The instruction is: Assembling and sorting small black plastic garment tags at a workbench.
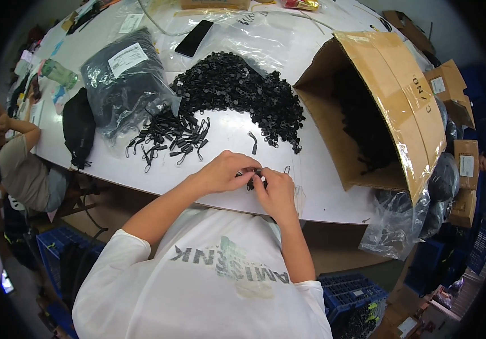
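Note:
My left hand (227,173) and my right hand (277,193) meet at the table's front edge, fingers pinched together around small black parts (252,180). The fingers partly cover these parts, which look like black cord pulls. A thin loop (287,169) stands out beside my right hand. Just beyond the hands lies a single black cord pull (253,143) with a looped end. More cord pulls (178,133) lie loosely heaped to the left. Farther back spreads a large pile of small black pieces (237,85), too small to make out singly.
On the right, an open cardboard box (379,107) lies on its side with dark contents. A filled plastic bag (121,76), a black pouch (79,129) and a phone (194,38) rest on the white table (229,125). Another person (25,150) sits at the far left.

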Demonstrator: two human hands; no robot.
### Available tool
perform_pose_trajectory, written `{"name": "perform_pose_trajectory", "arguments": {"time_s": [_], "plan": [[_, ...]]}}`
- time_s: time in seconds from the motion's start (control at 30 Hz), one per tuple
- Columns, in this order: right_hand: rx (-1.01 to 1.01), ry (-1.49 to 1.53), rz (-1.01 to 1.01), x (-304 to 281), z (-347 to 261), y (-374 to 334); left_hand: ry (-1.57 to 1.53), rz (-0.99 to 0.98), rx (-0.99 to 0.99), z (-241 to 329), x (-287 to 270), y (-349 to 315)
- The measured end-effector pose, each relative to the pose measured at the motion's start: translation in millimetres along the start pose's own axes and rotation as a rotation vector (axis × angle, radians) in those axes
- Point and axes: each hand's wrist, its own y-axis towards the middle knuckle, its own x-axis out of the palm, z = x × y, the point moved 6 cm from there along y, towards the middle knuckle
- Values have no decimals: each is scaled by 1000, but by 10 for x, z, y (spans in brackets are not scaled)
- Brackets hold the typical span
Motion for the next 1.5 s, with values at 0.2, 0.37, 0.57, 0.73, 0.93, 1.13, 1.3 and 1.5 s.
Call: {"name": "perform_pose_trajectory", "arguments": {"time_s": [0.2,0.37,0.57,0.73,0.93,1.13,1.3,1.5], "plan": [[-15,-92,67,-4,14,-22,128,195,-105,-7,-52,28],[-69,-198,122,-42,-100,-56,-658,109,-375,-187,146,-33],[-143,-115,130,-189,-224,-91,-728,98,-167,62,137,-25],[16,320,83,-181,-116,-58,-26,499,282,181,-111,15],[168,628,173,-122,63,-97,122,342,323,86,77,114],[-31,388,204,-262,-138,-51,-216,326,93,-35,-19,56],[-74,241,229,-280,-148,-65,-416,213,-2,-34,-40,116],[-180,123,259,-271,-164,-63,-444,80,-60,-20,-43,211]]}}
